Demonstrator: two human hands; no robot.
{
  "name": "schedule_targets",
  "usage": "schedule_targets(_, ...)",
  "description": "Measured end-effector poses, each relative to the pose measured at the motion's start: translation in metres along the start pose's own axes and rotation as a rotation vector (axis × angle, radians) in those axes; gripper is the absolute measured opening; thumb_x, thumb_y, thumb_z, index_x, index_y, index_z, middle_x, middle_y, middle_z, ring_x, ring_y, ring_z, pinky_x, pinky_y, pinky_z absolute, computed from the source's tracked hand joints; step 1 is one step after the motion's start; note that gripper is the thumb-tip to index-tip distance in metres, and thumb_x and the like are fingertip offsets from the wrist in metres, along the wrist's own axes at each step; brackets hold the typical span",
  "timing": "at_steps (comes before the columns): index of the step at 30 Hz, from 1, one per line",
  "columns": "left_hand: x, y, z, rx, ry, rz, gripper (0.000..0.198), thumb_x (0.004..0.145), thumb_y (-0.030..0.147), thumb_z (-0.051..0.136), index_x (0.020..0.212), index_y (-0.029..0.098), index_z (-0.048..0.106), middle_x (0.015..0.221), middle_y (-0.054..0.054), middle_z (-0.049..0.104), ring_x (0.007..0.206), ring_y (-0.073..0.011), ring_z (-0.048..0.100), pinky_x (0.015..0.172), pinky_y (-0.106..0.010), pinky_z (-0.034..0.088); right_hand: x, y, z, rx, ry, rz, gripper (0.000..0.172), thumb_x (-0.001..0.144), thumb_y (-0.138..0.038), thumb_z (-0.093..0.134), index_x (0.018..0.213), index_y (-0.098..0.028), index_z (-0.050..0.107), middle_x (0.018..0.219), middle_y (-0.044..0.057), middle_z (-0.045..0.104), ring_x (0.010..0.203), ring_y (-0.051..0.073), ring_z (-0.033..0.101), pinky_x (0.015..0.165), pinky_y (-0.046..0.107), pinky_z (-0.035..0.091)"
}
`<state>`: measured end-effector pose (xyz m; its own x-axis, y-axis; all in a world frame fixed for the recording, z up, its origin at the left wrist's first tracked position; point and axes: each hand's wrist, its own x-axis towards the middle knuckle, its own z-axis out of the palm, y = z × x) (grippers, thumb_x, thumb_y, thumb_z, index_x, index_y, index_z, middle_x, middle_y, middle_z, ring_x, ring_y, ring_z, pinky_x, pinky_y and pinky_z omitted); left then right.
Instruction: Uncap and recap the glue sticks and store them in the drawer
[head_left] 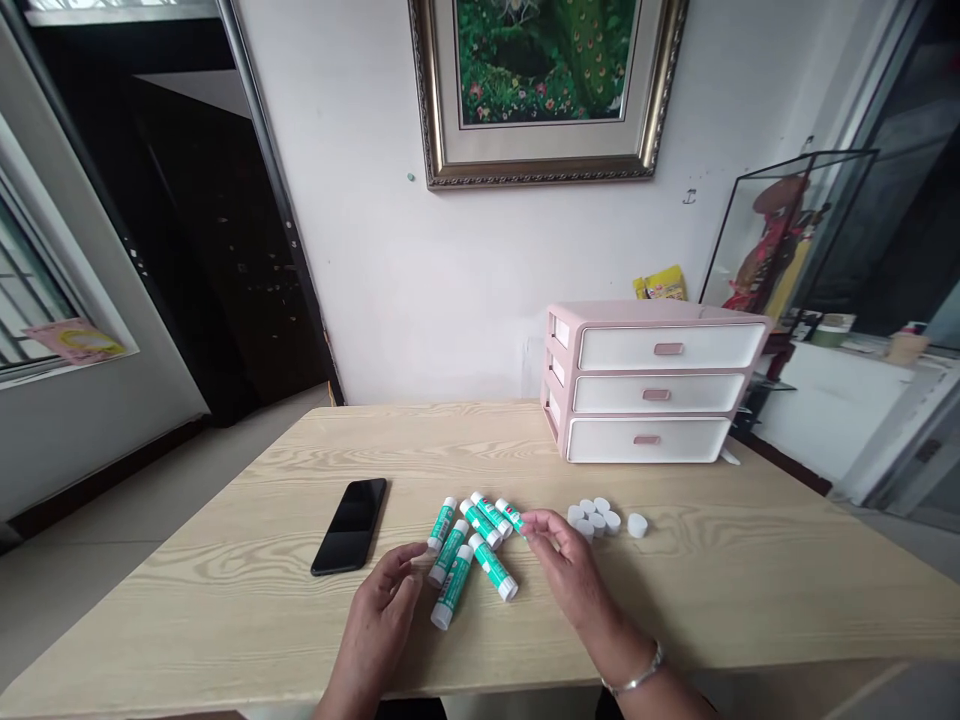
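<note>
Several green-and-white glue sticks lie in a loose heap on the wooden table, uncapped. My left hand rests beside the heap's left side, fingers loosely curled, thumb tip by one stick. My right hand reaches in from the right, and its fingertips pinch the end of the rightmost glue stick. A cluster of white caps sits just beyond the right hand, with one cap apart to the right.
A black phone lies left of the sticks. A pink three-drawer organiser stands at the back right, drawers closed. A framed picture hangs on the wall behind. The right wrist wears a silver bracelet.
</note>
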<state>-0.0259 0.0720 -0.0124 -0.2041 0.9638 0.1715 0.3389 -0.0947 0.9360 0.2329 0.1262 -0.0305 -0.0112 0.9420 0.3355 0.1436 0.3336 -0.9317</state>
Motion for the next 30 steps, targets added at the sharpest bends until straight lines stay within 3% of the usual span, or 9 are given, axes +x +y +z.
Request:
schedule_targets(5,-0.012,0.027,-0.005,0.007,0.054,0.127,0.04,0.082,0.05,0.066,0.11,0.024,0.078,0.126,-0.011,0.075,0.126,-0.0348,0.064,0.111,-0.052,0.047,-0.028,-0.024,0.006,0.008,0.105,-0.105,0.025,0.094,-0.048,0.063,0.097,-0.024,0.072,0.104,0.009,0.074,0.107,0.029,0.066,0.102,0.043,0.049)
schedule_targets(8,-0.019,0.049,-0.009,-0.042,0.008,0.158,0.04,0.086,0.052,0.066,0.112,0.024,0.077,0.127,-0.011,0.074,0.125,-0.0333,0.064,0.11,-0.047,0.047,-0.031,-0.045,0.008,0.085,0.037,-0.048,0.029,0.092,-0.05,0.066,0.097,-0.023,0.073,0.101,0.01,0.074,0.1,0.029,0.066,0.089,0.041,0.054)
schedule_targets(12,-0.023,0.068,-0.012,-0.195,-0.09,0.061,0.042,0.087,0.055,0.068,0.114,0.024,0.076,0.121,-0.009,0.076,0.113,-0.0302,0.068,0.099,-0.04,0.053,-0.029,-0.069,0.007,0.256,-0.078,0.04,0.036,0.09,-0.055,0.068,0.1,-0.02,0.073,0.095,0.01,0.073,0.09,0.025,0.065,0.075,0.036,0.054)
schedule_targets(17,-0.022,0.074,-0.012,-0.456,-0.126,0.017,0.041,0.088,0.055,0.071,0.104,0.018,0.077,0.101,-0.009,0.077,0.094,-0.0247,0.067,0.088,-0.036,0.053,-0.03,-0.089,-0.001,0.369,-0.11,0.076,0.033,0.09,-0.052,0.069,0.096,-0.02,0.072,0.076,0.003,0.066,0.076,0.019,0.06,0.076,0.034,0.049)
schedule_targets(22,-0.031,0.074,-0.008,-0.585,-0.201,0.026,0.035,0.091,0.049,0.069,0.099,0.016,0.077,0.091,-0.008,0.074,0.083,-0.0195,0.063,0.081,-0.032,0.051,-0.04,-0.099,-0.003,0.464,-0.136,0.093,0.031,0.09,-0.05,0.065,0.092,-0.019,0.071,0.071,0.002,0.063,0.072,0.018,0.057,0.073,0.034,0.045)
schedule_targets(30,-0.045,0.069,0.003,-0.788,-0.265,-0.08,0.035,0.09,0.049,0.07,0.094,0.014,0.075,0.081,-0.009,0.071,0.075,-0.0199,0.063,0.069,-0.031,0.052,-0.055,-0.086,0.005,0.738,-0.261,0.388,0.034,0.089,-0.053,0.064,0.088,-0.019,0.066,0.064,-0.001,0.056,0.066,0.016,0.057,0.06,0.027,0.039)
